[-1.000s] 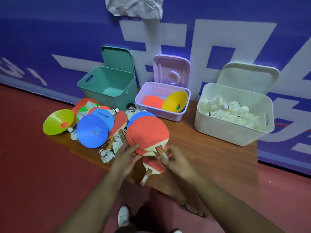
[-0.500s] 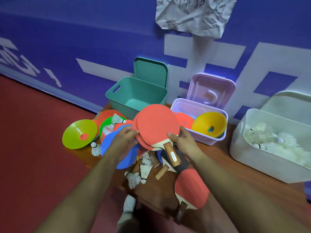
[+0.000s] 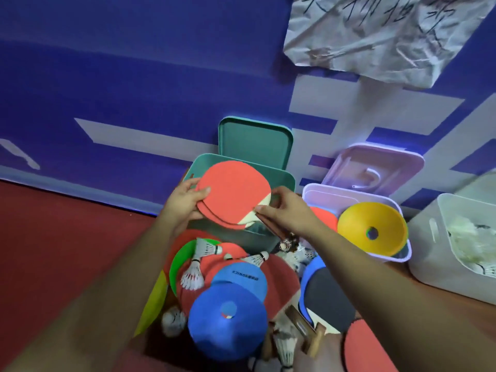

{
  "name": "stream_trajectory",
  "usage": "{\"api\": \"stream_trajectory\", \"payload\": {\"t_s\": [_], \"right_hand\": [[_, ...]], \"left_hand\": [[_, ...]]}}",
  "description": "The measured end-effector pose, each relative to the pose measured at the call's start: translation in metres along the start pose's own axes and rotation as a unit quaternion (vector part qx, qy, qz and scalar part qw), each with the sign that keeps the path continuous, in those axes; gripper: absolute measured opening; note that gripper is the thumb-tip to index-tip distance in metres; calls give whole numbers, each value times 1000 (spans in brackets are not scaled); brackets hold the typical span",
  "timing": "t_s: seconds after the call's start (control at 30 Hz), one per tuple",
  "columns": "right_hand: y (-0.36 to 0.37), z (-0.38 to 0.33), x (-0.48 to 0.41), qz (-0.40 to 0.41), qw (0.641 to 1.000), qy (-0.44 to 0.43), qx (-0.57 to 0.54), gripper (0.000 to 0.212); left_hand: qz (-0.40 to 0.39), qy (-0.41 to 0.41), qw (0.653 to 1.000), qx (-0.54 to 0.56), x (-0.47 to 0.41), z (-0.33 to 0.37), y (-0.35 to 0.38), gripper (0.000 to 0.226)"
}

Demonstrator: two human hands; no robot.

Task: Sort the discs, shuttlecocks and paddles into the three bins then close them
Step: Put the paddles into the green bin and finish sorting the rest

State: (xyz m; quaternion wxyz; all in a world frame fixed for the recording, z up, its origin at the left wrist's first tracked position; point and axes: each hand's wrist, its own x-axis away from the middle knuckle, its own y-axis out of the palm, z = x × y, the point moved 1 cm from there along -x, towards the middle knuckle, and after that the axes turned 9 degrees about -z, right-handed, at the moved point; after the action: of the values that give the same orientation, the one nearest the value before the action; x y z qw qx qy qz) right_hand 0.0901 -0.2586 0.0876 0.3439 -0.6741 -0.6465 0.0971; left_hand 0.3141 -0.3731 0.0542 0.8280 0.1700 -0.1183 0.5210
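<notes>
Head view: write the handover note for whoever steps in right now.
Left hand and right hand both hold the red paddles above the green bin, not yet released.
Pink bin holds discs; white bin holds shuttlecocks.
On the table: blue disc, loose shuttlecocks, black paddle.
Green lid and pink lid stand open; close all last.

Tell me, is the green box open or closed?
Open. The green bin has no lid on top; its lid stands upright behind it.
</notes>
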Motion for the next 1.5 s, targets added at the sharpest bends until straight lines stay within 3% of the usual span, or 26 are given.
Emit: {"api": "stream_trajectory", "payload": {"t_s": [0.17, 0.33, 0.53, 0.6, 0.7, 0.77, 0.83, 0.93, 1.0, 1.07, 1.13, 1.2, 1.37, 1.5], "right_hand": [[22, -4, -59, -41, 984, 2, 174, 47], [42, 16, -106, -59, 983, 56, 166, 46], [76, 55, -141, -88, 979, 96, 156, 50], [86, 71, -148, -104, 975, 115, 159, 52], [95, 90, -156, -120, 967, 144, 173, 53], [100, 96, -161, -140, 959, 160, 188, 56], [103, 98, -164, -159, 951, 174, 199, 57], [102, 94, -162, -177, 943, 193, 204, 62], [95, 84, -153, -163, 951, 181, 189, 60], [81, 69, -138, -112, 972, 144, 151, 50], [65, 52, -117, -51, 988, 105, 103, 46], [52, 35, -88, 1, 995, 77, 64, 43], [48, 14, -7, 83, 996, 23, 11, 29], [74, 26, 50, 90, 996, -4, 2, 16]], "left_hand": [[18, -46, 999, 4, -59, -8, -29, 40], [20, -113, 993, -32, -103, -28, -32, 25], [27, -172, 971, -166, -148, -64, -38, 23], [5, -183, 944, -273, -163, -78, -42, 21], [-73, -218, 843, -486, -173, -85, -41, 37], [-118, -237, 790, -553, -173, -87, -39, 37], [-144, -259, 773, -561, -174, -91, -34, 32], [-132, -254, 780, -556, -169, -91, -29, 23], [-106, -215, 791, -562, -164, -83, -30, 32], [-64, -146, 834, -528, -155, -68, -29, 35], [-38, -74, 883, -462, -137, -49, -29, 18], [-44, -3, 910, -413, -107, -30, -26, 6], [-81, 64, 941, -321, -14, -19, -11, 10], [-105, 68, 949, -290, 50, -47, -7, 6]]}}
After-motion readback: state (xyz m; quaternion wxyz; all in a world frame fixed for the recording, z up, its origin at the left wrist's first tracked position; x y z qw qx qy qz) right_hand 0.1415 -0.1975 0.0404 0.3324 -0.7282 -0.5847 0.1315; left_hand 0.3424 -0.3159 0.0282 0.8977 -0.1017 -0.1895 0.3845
